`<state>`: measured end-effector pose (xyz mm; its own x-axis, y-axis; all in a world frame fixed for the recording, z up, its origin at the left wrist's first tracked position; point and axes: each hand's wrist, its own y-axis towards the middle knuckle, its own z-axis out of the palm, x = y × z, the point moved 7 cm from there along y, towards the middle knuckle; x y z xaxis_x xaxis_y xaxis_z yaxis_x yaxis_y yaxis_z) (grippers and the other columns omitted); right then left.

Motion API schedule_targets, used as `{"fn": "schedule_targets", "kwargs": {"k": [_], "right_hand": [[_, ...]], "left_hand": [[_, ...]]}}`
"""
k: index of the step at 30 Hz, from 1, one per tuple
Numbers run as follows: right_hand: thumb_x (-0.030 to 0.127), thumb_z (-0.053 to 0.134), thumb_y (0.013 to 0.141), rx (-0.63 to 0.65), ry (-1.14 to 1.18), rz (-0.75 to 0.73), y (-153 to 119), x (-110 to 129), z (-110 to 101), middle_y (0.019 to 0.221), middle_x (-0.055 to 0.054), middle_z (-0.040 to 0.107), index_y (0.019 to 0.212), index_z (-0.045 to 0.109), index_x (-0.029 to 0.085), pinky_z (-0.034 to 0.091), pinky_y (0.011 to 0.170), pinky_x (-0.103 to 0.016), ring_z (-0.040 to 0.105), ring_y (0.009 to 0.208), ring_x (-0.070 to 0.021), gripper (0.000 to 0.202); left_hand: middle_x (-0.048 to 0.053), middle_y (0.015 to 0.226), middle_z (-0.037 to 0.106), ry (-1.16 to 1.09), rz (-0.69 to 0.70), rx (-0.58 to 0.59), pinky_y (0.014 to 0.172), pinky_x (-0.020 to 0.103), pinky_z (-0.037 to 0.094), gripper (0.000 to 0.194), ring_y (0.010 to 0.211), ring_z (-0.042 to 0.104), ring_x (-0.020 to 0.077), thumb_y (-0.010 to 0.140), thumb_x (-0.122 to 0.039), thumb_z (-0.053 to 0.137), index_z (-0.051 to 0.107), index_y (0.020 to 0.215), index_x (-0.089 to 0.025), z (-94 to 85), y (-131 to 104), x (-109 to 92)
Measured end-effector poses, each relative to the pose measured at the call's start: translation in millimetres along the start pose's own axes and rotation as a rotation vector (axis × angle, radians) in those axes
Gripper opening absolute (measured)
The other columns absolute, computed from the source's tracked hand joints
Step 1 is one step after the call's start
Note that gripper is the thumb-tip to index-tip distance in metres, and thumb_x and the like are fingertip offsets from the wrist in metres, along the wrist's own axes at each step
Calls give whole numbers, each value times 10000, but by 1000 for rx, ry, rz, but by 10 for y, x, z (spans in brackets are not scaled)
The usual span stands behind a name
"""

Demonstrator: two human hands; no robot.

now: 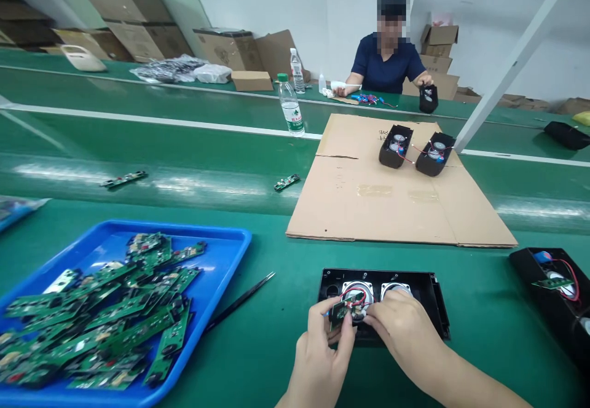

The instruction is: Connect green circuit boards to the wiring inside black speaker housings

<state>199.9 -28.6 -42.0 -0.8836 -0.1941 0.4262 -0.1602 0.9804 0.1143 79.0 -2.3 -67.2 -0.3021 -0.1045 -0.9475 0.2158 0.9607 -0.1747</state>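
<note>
Right in front of me lies a black speaker housing [424, 291] with two round speakers in it. Above its left part, my left hand [322, 340] grips a green circuit board [339, 313] between thumb and fingers. My right hand [405, 328] is closed in a pinch at the board's right end, by a small white connector [361, 317]. Red wires [354, 296] loop over the left speaker [362, 288]. The right hand partly covers the right speaker [391, 286]. Whether the connector sits in the board, I cannot tell.
A blue tray [230, 242] on the left holds many circuit boards [133, 309]. Tweezers [242, 300] lie beside it. Another speaker housing [525, 273] stands at the right. Beyond are a cardboard sheet [359, 211] with two housings, a water bottle [291, 110] and a co-worker [387, 58] holding a housing.
</note>
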Motion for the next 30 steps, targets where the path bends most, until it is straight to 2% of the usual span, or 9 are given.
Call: {"fn": "schedule_targets", "kwargs": {"k": [5, 10, 14, 16, 20, 22, 24, 26, 30], "right_hand": [[43, 440, 834, -19, 12, -58, 25, 34, -54, 675, -27, 533, 726, 567, 151, 342, 587, -271, 451, 637, -163, 199], [30, 427, 819, -32, -50, -118, 42, 78, -64, 636, -28, 499, 662, 547, 146, 319, 566, -275, 408, 610, -161, 229], [18, 382, 833, -66, -44, -143, 28, 98, -64, 612, -29, 483, 630, 527, 138, 298, 550, -282, 384, 594, -160, 277], [47, 347, 881, -95, -33, -157, 12, 101, -57, 614, -30, 491, 644, 530, 139, 290, 546, -285, 386, 591, -163, 313], [166, 288, 960, -228, -64, -124, -12, 60, -114, 578, -23, 471, 629, 511, 146, 283, 532, -286, 387, 558, -159, 400], [258, 274, 975, -269, -60, -77, -2, 20, -163, 665, -50, 518, 728, 548, 129, 316, 551, -291, 427, 608, -168, 391], [326, 251, 975, -226, 4, -67, 29, 1, -169, 829, -88, 563, 923, 557, 104, 361, 605, -304, 469, 723, -188, 382], [321, 232, 977, -155, 78, -101, 58, 15, -146, 913, -90, 573, 1048, 519, 104, 382, 644, -319, 475, 790, -198, 366], [227, 298, 966, -125, 119, -123, 61, 25, -94, 833, -66, 581, 945, 538, 120, 378, 615, -331, 454, 732, -192, 264]], "left_hand": [[51, 835, 708, 45, 59, 49, 561, 232, 591, 216, 592, 691, 175, 822, -323, 480, 496, 990, -188, 34, 10, -42], [36, 863, 710, 62, 148, 82, 602, 208, 585, 201, 660, 697, 163, 849, -275, 460, 510, 1029, -200, 77, -8, -58], [53, 964, 697, 117, 225, 130, 634, 197, 578, 227, 742, 695, 167, 871, -243, 432, 500, 1083, -203, 123, -53, -43], [67, 1002, 687, 124, 238, 156, 639, 196, 577, 240, 724, 696, 159, 881, -229, 409, 490, 1104, -195, 137, -61, -34], [62, 984, 688, 49, 179, 200, 666, 217, 584, 251, 741, 693, 157, 889, -215, 384, 472, 1123, -193, 138, -27, -16], [49, 1016, 675, -8, 156, 218, 687, 228, 587, 250, 767, 690, 155, 890, -210, 374, 472, 1119, -210, 138, -4, -25], [38, 1069, 653, -58, 145, 235, 692, 234, 592, 242, 778, 689, 153, 887, -206, 373, 482, 1102, -227, 144, 15, -39], [31, 1071, 649, -88, 143, 240, 679, 235, 597, 231, 779, 689, 154, 882, -206, 383, 491, 1084, -236, 149, 29, -50], [30, 994, 667, -122, 116, 209, 628, 228, 605, 191, 744, 692, 157, 873, -226, 400, 513, 1027, -223, 136, 41, -28]]}}
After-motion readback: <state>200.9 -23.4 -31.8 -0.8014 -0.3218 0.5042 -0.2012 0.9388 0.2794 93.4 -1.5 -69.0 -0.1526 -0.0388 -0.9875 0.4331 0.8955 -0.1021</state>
